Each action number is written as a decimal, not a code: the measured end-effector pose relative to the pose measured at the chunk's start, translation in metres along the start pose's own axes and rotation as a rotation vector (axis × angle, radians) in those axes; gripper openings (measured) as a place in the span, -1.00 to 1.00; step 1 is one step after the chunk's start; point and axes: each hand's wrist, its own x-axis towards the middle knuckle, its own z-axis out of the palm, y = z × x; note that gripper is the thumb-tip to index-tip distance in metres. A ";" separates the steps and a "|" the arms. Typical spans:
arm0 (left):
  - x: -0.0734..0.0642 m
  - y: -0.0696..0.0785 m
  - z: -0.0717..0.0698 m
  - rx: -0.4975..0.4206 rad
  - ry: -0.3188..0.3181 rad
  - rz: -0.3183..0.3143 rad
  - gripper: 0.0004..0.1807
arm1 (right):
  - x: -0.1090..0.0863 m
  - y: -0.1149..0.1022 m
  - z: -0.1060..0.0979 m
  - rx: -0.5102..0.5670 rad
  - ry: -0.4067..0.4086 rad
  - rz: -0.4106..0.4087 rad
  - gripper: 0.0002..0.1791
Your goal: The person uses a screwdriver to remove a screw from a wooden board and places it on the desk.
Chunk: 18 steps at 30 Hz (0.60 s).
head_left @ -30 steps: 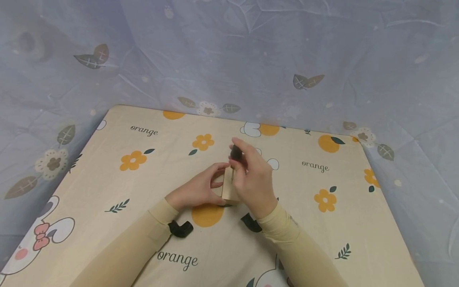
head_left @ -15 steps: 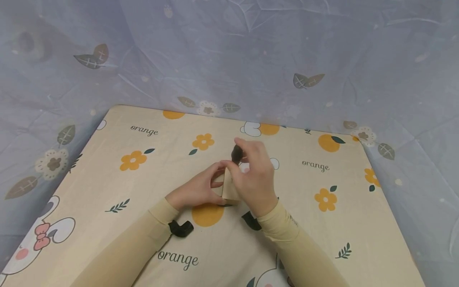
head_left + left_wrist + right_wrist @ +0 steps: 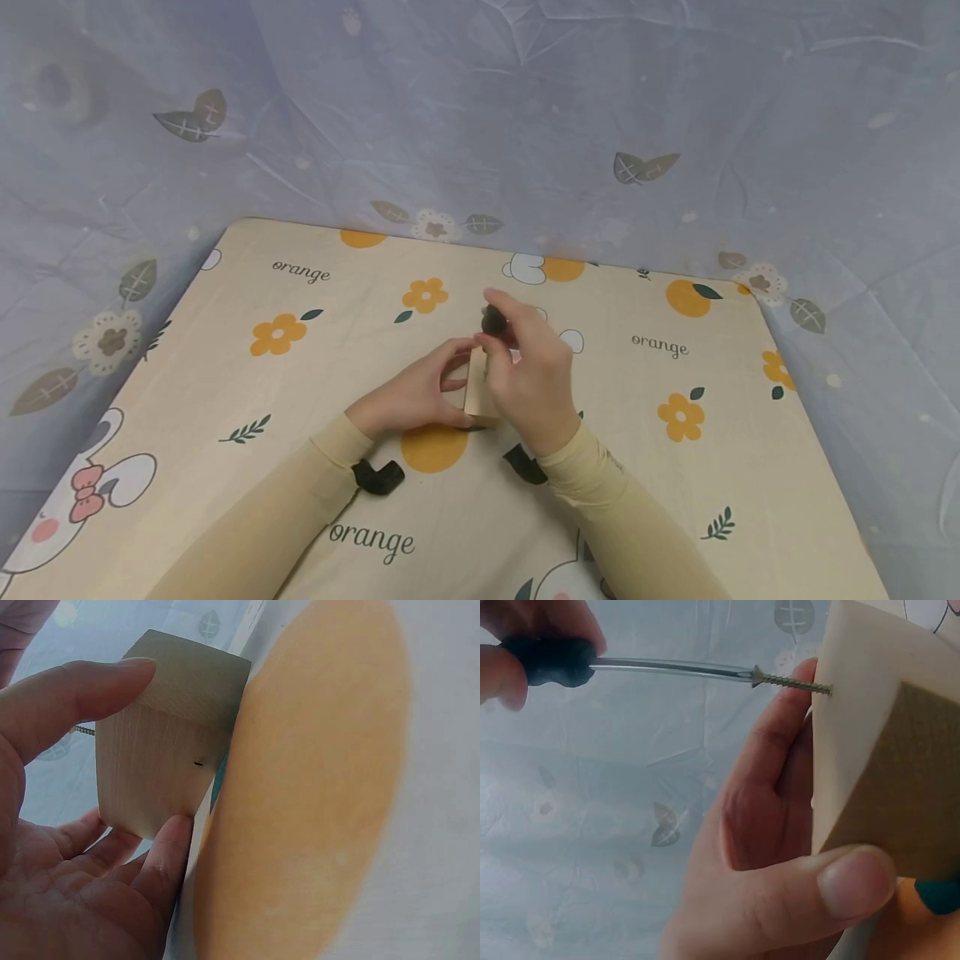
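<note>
I see orange flowers and dark green leaves across the cream tablecloth; the block is pale, grained wood, the screw brassy, the screwdriver handle near-black.

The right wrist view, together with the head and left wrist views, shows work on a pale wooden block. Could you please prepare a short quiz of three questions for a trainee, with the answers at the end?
1. What does the right hand hold?
a) a hammer
b) a dark-handled metal screwdriver
c) a paintbrush

2. True or false: part of the gold-coloured threaded metal screw stands out from the pale wooden block.

3. Fill in the missing word: the block is held by the ____ hand.

Key:
1. b
2. True; its thread shows between the screwdriver and the block.
3. Left; the left hand grips it with thumb and fingers.
</note>
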 end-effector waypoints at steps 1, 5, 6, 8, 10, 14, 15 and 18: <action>0.000 0.000 0.000 -0.001 0.000 0.001 0.19 | 0.000 0.000 0.000 0.007 -0.008 0.000 -0.55; -0.001 0.001 0.000 0.006 -0.001 -0.004 0.18 | 0.000 -0.001 -0.001 0.020 -0.031 0.008 -0.54; -0.001 0.001 -0.001 0.011 -0.001 -0.007 0.18 | 0.000 -0.001 -0.001 0.020 -0.037 0.014 -0.53; -0.001 0.001 -0.001 0.013 -0.001 -0.009 0.18 | 0.001 -0.001 -0.001 0.011 -0.040 0.024 -0.53; -0.001 0.000 -0.001 0.015 0.002 -0.006 0.19 | 0.001 -0.001 0.000 0.004 -0.034 0.030 -0.51; -0.001 -0.001 -0.002 0.019 0.004 0.006 0.20 | 0.001 0.001 0.001 -0.021 -0.006 0.032 -0.46; 0.000 -0.001 -0.002 0.022 0.004 0.008 0.20 | 0.001 0.001 0.002 -0.023 0.001 0.031 -0.45; 0.000 -0.001 -0.002 0.016 0.003 0.002 0.22 | 0.001 0.001 0.001 -0.023 0.020 0.021 -0.45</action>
